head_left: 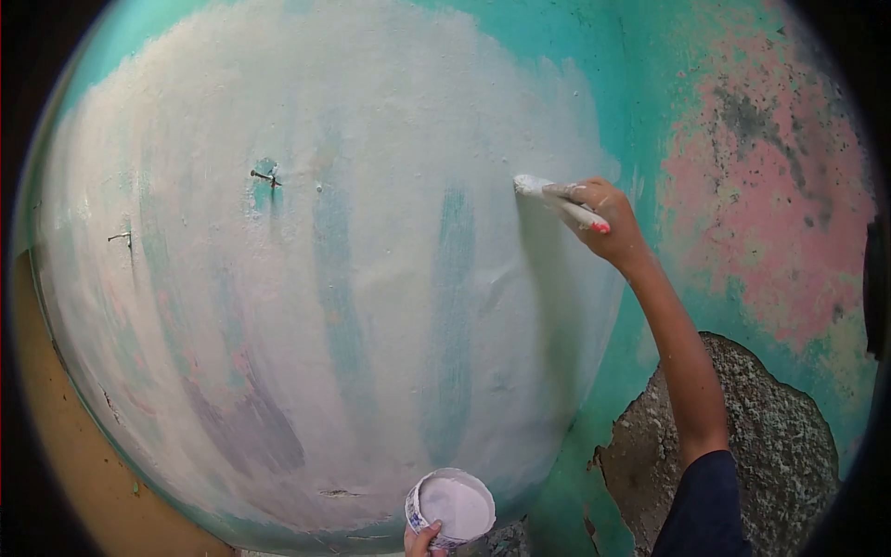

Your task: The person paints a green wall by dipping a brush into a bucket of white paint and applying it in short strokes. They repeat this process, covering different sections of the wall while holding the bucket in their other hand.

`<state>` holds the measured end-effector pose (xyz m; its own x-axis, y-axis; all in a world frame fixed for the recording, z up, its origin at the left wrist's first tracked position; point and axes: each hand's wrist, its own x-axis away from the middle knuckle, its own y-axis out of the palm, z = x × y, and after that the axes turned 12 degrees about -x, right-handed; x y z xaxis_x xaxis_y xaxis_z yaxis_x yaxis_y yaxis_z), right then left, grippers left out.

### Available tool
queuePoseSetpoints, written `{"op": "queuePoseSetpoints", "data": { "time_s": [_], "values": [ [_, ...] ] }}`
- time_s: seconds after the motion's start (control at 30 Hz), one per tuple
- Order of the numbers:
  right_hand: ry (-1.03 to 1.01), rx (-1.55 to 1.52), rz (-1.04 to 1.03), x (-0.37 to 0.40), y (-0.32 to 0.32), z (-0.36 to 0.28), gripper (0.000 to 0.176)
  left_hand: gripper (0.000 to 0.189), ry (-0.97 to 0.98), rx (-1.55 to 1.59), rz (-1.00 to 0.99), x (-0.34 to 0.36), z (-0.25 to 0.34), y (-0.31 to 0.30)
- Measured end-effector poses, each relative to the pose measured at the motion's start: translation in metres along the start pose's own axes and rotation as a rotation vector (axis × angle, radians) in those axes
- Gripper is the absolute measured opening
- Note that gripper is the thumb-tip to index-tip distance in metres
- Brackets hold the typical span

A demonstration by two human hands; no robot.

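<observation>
Closed around a flat paintbrush with white-coated bristles and a pale, red-marked handle (587, 217), the right hand (608, 221) has its fingers together near the bristle end. From this grip the brush's long axis runs from 10 o'clock, at the bristles, to 4 o'clock, at the red-marked end. Its tip appears to meet the curved-looking, white-coated teal wall (390, 139); a soft shadow falls from it toward 6 o'clock. At about 7 o'clock from the right hand, and well apart, lies the round white tub with a blue-patterned side and pale paint inside (455, 504). The left hand (422, 541) is clamped on this tub, thumb over the rim at about 8 o'clock, and is the nearer hand to it; the opening faces the camera. Between brush and tub, toward 7 o'clock from the bristles, runs a thinly covered teal streak (452, 316).

Hidden or unclear: the left palm and remaining fingers, cut off by the lower edge or behind the tub; the right fingertips, partly masked by the brush; the exact contact of bristles and wall; the depth of paint; the scene's corners, lost in the dark lens border.
</observation>
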<state>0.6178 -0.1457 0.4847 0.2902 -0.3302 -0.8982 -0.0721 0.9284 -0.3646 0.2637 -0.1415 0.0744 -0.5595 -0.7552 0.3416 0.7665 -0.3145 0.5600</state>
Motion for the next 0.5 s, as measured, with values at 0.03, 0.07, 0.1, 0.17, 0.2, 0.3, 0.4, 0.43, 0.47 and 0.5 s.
{"op": "queuePoseSetpoints", "data": {
  "time_s": [0.03,0.07,0.1,0.17,0.2,0.3,0.4,0.43,0.47,0.5],
  "values": [
    [-0.008,-0.021,-0.014,-0.005,-0.004,0.000,0.026,0.045,0.005,0.003,-0.003,0.001,-0.001,0.003],
    [-0.010,-0.022,-0.011,-0.012,-0.009,0.000,0.026,0.044,0.000,0.015,0.027,0.005,-0.002,0.006],
    [0.151,-0.094,-0.095,-0.023,-0.017,0.000,0.025,0.043,0.000,0.025,0.053,0.007,0.000,0.008],
    [0.366,-0.137,-0.221,-0.053,-0.034,0.004,0.021,0.042,0.040,0.021,0.037,-0.004,-0.014,-0.005],
    [0.359,-0.131,-0.213,-0.067,-0.038,0.014,0.021,0.041,0.059,0.017,0.036,-0.008,-0.018,-0.010],
    [0.227,-0.088,-0.119,-0.115,-0.049,0.049,0.021,0.042,0.017,-0.014,0.090,0.002,0.005,0.001],
    [0.068,-0.147,0.046,-0.141,-0.050,0.063,0.022,0.044,-0.031,-0.001,0.120,0.001,-0.006,-0.010],
    [0.019,-0.099,0.080,-0.141,-0.045,0.059,0.021,0.045,-0.041,0.018,0.138,-0.001,-0.008,-0.013],
    [-0.034,-0.048,0.114,-0.141,-0.042,0.055,0.022,0.045,-0.037,0.021,0.138,-0.003,-0.008,-0.015],
    [-0.067,-0.205,0.111,-0.127,-0.031,0.060,0.024,0.046,-0.015,0.012,0.136,0.000,-0.003,-0.011]
  ]
}}
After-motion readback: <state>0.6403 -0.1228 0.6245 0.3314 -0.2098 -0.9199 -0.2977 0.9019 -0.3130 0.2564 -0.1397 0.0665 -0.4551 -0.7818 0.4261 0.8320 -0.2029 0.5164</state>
